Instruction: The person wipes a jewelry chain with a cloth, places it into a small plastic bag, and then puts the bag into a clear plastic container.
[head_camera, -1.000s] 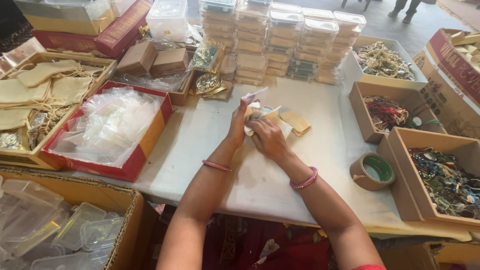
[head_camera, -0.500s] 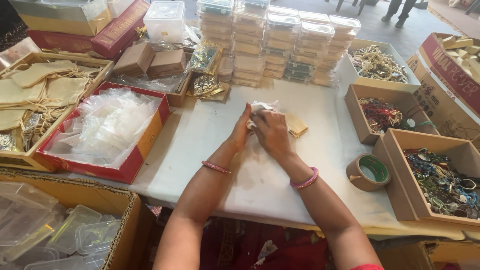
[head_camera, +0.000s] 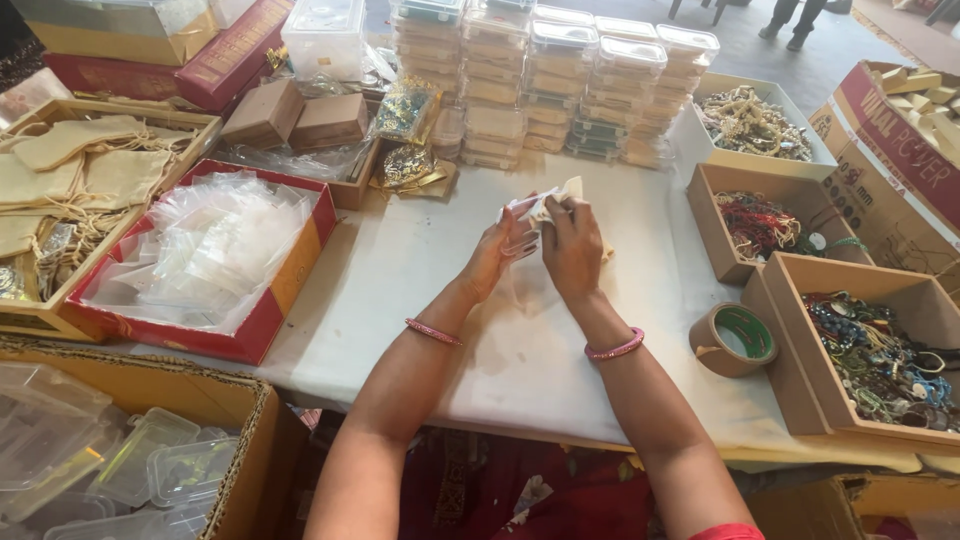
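1. Nearest the camera, at lower left, a cardboard box (head_camera: 225, 400) holds clear plastic tubs (head_camera: 150, 465).
2. Both forearms reach out over the white surface (head_camera: 400, 270), each wrist wearing a pink bangle (head_camera: 613, 349).
3. To the right, a roll of brown tape (head_camera: 733, 339) lies flat on the surface, just beside an open box of beaded jewellery (head_camera: 880, 360).
4. To the left, a red tray (head_camera: 255, 325) is piled with clear plastic bags (head_camera: 205, 245).
5. Mid-surface, the left hand (head_camera: 497, 252) and right hand (head_camera: 572, 248) meet; the fingers of both are curled closed on a small clear pouch (head_camera: 528, 208) with a beige piece showing at its top, lifted just above the surface.
6. Beyond the hands, stacks of small lidded boxes (head_camera: 560, 85) stand in rows.
7. Far left, a wooden tray holds beige drawstring bags (head_camera: 75, 160); far right, another box holds pale necklaces (head_camera: 750, 122).
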